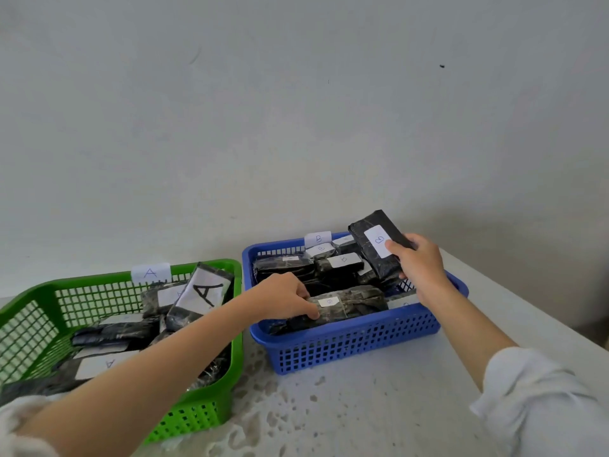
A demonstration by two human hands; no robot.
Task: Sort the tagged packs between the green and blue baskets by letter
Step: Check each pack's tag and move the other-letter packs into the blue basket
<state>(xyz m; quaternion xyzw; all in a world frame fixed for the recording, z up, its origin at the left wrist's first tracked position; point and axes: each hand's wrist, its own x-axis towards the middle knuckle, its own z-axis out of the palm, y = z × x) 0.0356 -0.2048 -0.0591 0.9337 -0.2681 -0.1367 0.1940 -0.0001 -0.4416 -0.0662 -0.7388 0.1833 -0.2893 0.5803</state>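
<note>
A green basket [43,301] tagged A stands at the left and holds several black packs with A tags [201,295]. Right of it, the blue basket [356,344] tagged B is filled with black packs carrying B tags [339,262]. My left hand [283,296] reaches across the green basket into the blue one and grips the end of a dark pack [349,303] lying along its front. My right hand [420,262] holds a black pack with a B tag [375,245] tilted up above the blue basket's right side.
Both baskets rest on a pale mottled table [346,407] pushed against a plain grey wall. The table's right edge [540,311] runs diagonally past the blue basket.
</note>
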